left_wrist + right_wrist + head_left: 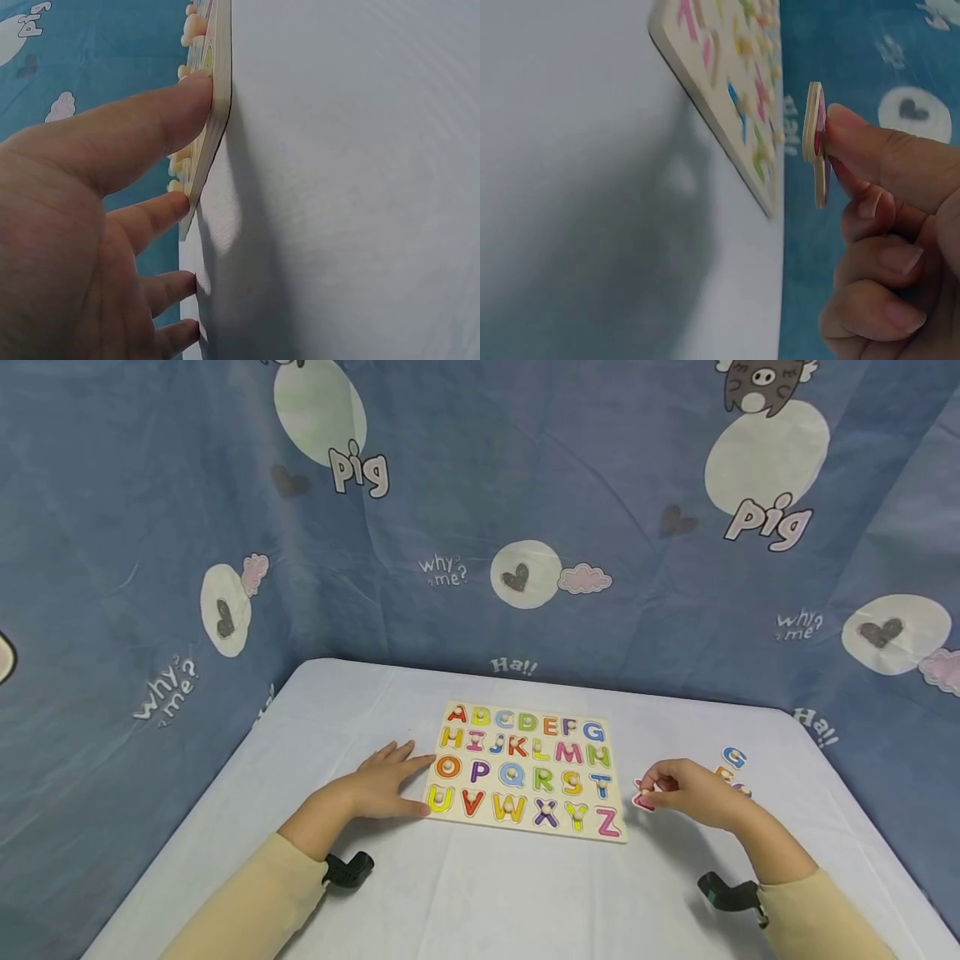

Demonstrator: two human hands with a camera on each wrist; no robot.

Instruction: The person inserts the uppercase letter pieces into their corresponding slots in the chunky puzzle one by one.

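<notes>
A wooden alphabet puzzle board (pixel 487 823) with colourful letters and small round knobs lies on the white table. My left hand (pixel 381 787) is spread at its left side; in the left wrist view the thumb (pixel 161 124) touches the board's edge and the index fingertip meets it further along. Right of the board, my right hand (pixel 693 792) pinches a pink letter piece (pixel 642 802) between thumb and fingers. Edge-on in the right wrist view, the piece (pixel 812 127) is held above the tabletop, its shape partly hidden by the fingers.
Beyond my right hand lie a blue G piece (pixel 734 757), an orange piece (pixel 724 773) and another piece (pixel 742 790) partly covered by the hand. A blue printed cloth (pixel 465 627) hangs behind the white table (pixel 480 893). Each wrist wears a black camera.
</notes>
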